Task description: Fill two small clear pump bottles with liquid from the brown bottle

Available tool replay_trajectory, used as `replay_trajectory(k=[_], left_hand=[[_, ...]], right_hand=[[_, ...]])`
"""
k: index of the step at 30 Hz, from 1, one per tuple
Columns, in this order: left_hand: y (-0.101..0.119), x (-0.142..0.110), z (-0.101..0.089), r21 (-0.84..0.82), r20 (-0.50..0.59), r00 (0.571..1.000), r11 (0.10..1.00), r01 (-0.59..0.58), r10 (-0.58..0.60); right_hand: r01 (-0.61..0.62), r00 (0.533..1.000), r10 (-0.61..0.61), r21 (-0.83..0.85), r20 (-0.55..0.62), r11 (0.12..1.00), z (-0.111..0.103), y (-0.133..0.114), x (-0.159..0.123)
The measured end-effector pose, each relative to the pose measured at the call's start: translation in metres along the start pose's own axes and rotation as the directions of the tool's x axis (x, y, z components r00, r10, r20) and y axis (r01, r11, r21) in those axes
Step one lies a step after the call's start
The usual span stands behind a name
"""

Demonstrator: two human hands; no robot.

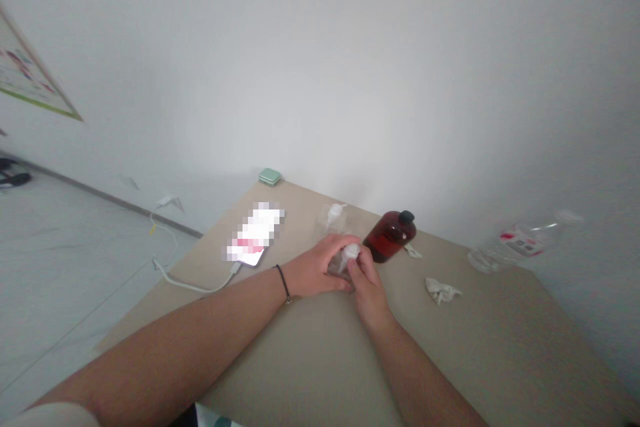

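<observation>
My left hand (313, 271), with a dark cord on the wrist, is wrapped round a small clear bottle (338, 264) near the middle of the table. The fingers of my right hand (371, 288) close on the bottle's white pump top (352, 251). Both hands partly hide the bottle. Just behind them stands a second clear bottle with a white pump head (335, 213). To the right of my right hand is a dark amber bottle (387, 237) with a black cap.
A lit phone (257, 233) lies at the left, plugged into a white cable (195, 288) that runs off the table edge. A green case (269, 177) sits in the back corner. Crumpled tissue (441, 290) and a clear water bottle (520, 243) are at the right. A wall stands behind.
</observation>
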State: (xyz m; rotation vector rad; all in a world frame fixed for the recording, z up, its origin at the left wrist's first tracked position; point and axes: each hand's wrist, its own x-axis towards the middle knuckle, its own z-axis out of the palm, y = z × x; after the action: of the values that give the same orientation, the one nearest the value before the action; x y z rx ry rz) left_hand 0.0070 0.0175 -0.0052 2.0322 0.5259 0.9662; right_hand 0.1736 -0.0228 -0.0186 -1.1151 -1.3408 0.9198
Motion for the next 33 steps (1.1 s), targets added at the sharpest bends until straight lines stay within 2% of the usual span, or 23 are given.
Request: replay_trajectory(k=[22,33], left_hand=[[0.0003,-0.0002,-0.0003,-0.014,0.002,1.000,1.000,0.025,-0.025],[-0.0001,0.0002,-0.0005,-0.013,0.014,0.999,0.999,0.046,-0.046]], right_hand=[[0.003,1.000,-0.003,-0.015,-0.012,1.000,-0.0002,0.0006,-0.0009],[0.011,1.000,-0.011,-0.042,-0.001,0.999,-0.0006,-0.0067,0.0000]])
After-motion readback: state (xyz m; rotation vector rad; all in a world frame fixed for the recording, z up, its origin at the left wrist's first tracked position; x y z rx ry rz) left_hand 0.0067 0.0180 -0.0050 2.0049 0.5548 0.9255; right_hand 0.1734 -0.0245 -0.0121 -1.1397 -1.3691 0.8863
